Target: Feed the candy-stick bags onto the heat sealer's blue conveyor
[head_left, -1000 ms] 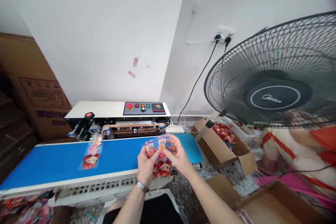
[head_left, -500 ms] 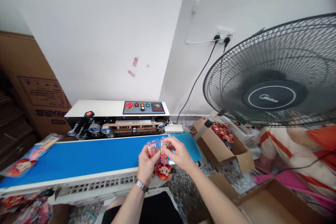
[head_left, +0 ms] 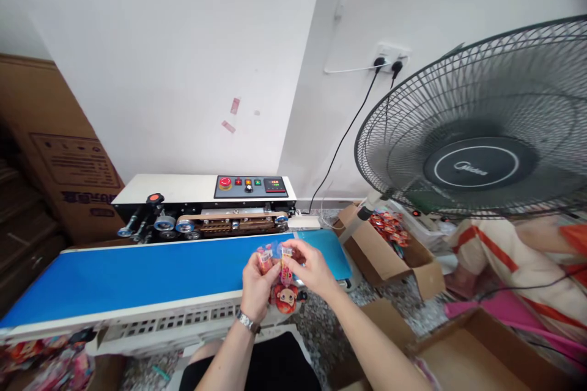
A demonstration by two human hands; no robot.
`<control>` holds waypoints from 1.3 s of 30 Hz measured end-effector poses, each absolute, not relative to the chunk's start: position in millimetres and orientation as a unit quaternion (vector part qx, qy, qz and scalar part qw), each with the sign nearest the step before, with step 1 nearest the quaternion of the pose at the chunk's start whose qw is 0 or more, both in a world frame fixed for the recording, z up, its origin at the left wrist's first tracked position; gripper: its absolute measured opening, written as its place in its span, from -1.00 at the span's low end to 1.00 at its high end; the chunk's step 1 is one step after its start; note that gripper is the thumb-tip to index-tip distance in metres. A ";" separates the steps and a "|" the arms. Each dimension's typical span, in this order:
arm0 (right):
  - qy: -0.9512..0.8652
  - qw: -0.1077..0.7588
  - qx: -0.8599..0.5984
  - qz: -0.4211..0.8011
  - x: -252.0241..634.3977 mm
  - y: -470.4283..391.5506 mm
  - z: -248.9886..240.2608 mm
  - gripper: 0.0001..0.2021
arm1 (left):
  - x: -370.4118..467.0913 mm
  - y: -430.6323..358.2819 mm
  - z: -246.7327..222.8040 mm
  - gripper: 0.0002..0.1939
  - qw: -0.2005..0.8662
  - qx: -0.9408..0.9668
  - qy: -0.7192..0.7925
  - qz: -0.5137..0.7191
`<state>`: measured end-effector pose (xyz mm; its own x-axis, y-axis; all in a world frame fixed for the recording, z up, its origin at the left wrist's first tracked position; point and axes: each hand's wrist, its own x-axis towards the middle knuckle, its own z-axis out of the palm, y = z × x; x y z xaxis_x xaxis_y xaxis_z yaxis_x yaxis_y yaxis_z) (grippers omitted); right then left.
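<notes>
My left hand point(head_left: 255, 289), with a watch on its wrist, is closed on a small pink packet point(head_left: 265, 259) with a white barcode label. Beside it, my right hand point(head_left: 312, 267) pinches a pink and yellow candy package point(head_left: 286, 299) with a red-haired cartoon face hanging at its lower end. Clear plastic shows between the two items; whether one bag holds both I cannot tell. Both hands are over the front edge of the blue conveyor belt point(head_left: 160, 275), near its right end. Behind the belt stands a band sealing machine point(head_left: 183, 188) with lit digits.
A large fan point(head_left: 477, 165) stands at the right. Below it is a carton point(head_left: 371, 253) of red-orange packets, with another open carton point(head_left: 486, 348) nearer. Similar packages point(head_left: 50, 360) lie below the belt's left end. A seated person's leg point(head_left: 486, 250) shows at far right.
The bagged package at the belt's left end has gone from the belt. My hands keep nearly the same hold, and the cartoon-faced package has shifted slightly.
</notes>
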<state>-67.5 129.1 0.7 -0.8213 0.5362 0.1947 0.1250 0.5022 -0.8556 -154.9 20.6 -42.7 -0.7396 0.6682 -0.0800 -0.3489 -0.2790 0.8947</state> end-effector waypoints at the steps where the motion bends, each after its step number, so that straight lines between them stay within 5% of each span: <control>1: -0.840 0.222 -0.196 0.455 -67.8 129.9 1.4 -0.77 | -155.0 20.5 -42.1 -0.66 0.325 0.156 0.504 0.785; 7: -0.692 0.297 -0.242 0.612 -69.7 123.5 -18.3 -0.45 | -156.2 21.4 -38.0 -0.60 0.336 0.104 0.467 0.811; 11: -0.653 0.311 -0.293 0.625 -69.7 112.8 -39.1 -0.69 | -156.6 23.4 -42.1 -0.62 0.335 0.085 0.465 0.815; 18: -0.680 0.374 -0.391 0.496 -68.3 162.9 -57.0 -0.64 | -157.9 22.7 -44.0 -0.57 0.368 0.005 0.456 0.810; 25: -0.746 0.303 -0.469 0.362 -91.6 204.5 -59.8 -0.78 | -156.9 22.5 -39.9 -0.62 0.387 -0.002 0.437 0.812; 32: -0.777 0.312 -0.358 0.414 -100.7 174.1 -47.7 -0.69 | -157.9 22.8 -33.0 -0.62 0.416 0.022 0.378 0.827; 39: -0.797 0.192 -0.213 0.531 -73.0 120.7 -34.4 -0.78 | -158.5 22.2 -37.2 -0.71 0.374 0.064 0.413 0.828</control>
